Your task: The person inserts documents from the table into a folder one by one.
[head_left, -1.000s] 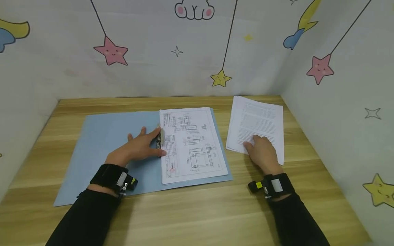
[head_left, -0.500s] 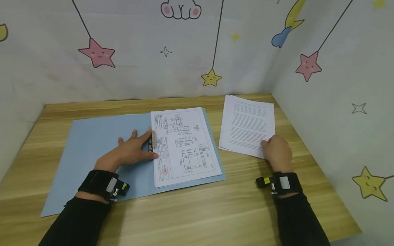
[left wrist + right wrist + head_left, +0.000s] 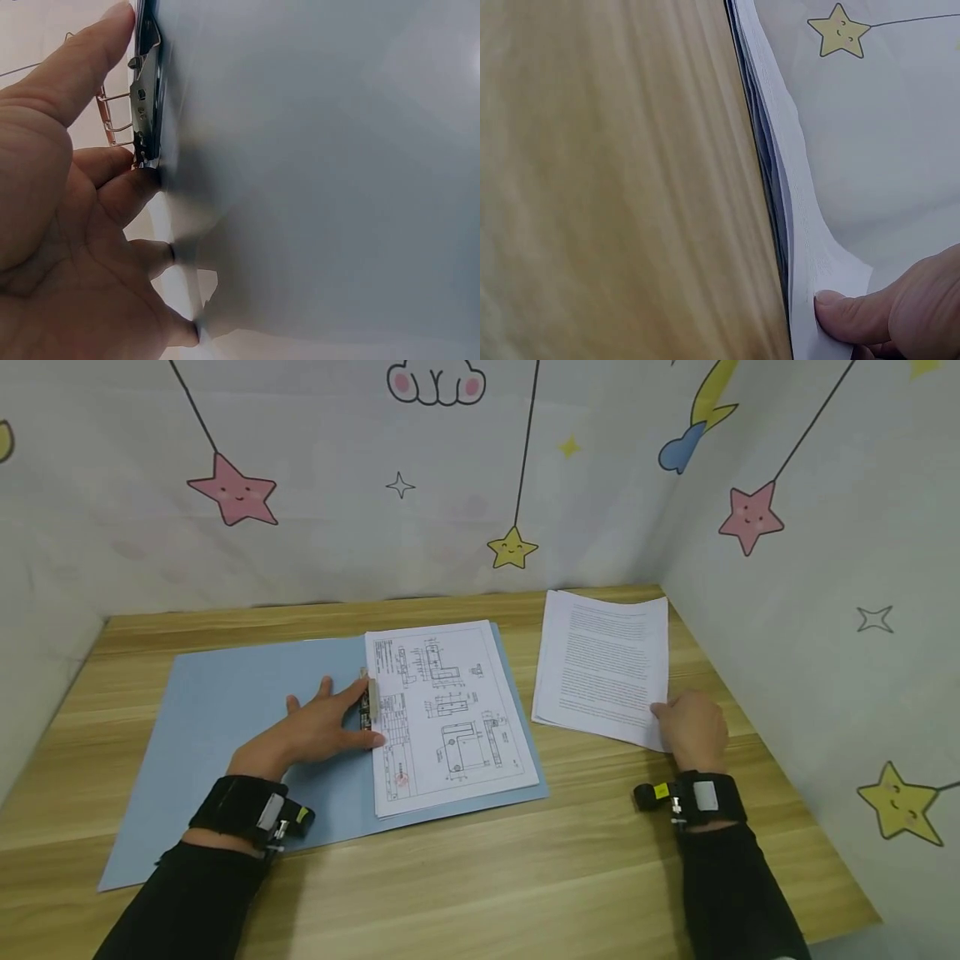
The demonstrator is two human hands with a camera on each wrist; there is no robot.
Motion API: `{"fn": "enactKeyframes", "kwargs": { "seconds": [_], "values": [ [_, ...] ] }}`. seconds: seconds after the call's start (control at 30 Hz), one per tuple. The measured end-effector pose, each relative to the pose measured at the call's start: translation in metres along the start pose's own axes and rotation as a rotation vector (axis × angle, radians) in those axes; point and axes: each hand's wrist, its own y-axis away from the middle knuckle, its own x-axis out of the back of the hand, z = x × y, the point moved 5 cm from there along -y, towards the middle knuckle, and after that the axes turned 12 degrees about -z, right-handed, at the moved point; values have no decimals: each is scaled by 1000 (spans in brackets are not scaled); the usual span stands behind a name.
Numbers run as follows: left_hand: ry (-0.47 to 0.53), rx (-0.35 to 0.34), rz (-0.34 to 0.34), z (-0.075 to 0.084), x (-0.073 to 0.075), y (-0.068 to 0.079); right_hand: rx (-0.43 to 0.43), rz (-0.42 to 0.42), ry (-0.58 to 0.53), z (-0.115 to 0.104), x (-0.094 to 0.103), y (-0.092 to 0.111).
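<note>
A blue folder (image 3: 217, 718) lies spread flat, with a stack of technical drawings (image 3: 468, 785) on its right part. My left hand (image 3: 306, 733) reaches over it with fingers spread, thumb and forefinger touching the metal clip (image 3: 145, 94) along the drawings' left edge. Several fingertips rest on the folder in the left wrist view. To the right, a stack of printed text sheets (image 3: 600, 664) lies near the back of the table. My right hand (image 3: 697, 731) pinches its near right corner, thumb (image 3: 847, 315) on top, other fingers mostly hidden beneath. That corner bends upward in the right wrist view.
The wooden table (image 3: 465, 885) runs up to a white back wall (image 3: 322, 552) printed with stars. Another white wall (image 3: 810, 693) stands close along the right side, beyond the right hand.
My right hand has slid right from the top of the text sheets to their near right corner and taken hold there. My left hand stays at the clip; the head view has shifted right.
</note>
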Motion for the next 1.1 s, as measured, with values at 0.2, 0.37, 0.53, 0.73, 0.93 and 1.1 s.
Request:
{"fn": "enactKeyframes", "kwargs": {
  "seconds": [0.2,0.37,0.53,0.73,0.93,1.1],
  "values": [
    [1,-1,6,0,1,4,13,30,-22,-1,-1,-5],
    [8,2,10,-1,1,6,6,54,-29,0,-1,-6],
    [17,0,9,-1,0,6,10,82,-48,1,0,-6],
    [17,1,10,-2,-1,4,1,48,-200,4,4,-3],
    [20,19,14,-2,-2,5,-45,-17,-529,4,6,1],
    [14,24,14,0,-1,4,-111,-42,-690,-3,5,9]
  ]
}}
